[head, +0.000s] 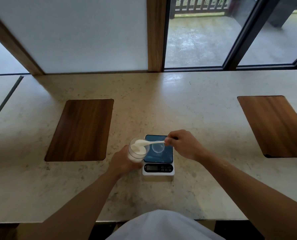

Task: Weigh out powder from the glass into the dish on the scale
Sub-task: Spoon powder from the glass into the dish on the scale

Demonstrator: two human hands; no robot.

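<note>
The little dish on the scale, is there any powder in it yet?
Looks empty: the dish shows only the blue scale through it. The spoon is at the glass.

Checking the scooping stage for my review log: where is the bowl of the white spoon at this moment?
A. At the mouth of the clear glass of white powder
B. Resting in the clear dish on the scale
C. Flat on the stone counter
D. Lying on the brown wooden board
A. The white spoon, held by the right hand, has its bowl at the mouth of the clear glass of white powder, which the left hand holds; the small clear dish looks empty.
</note>
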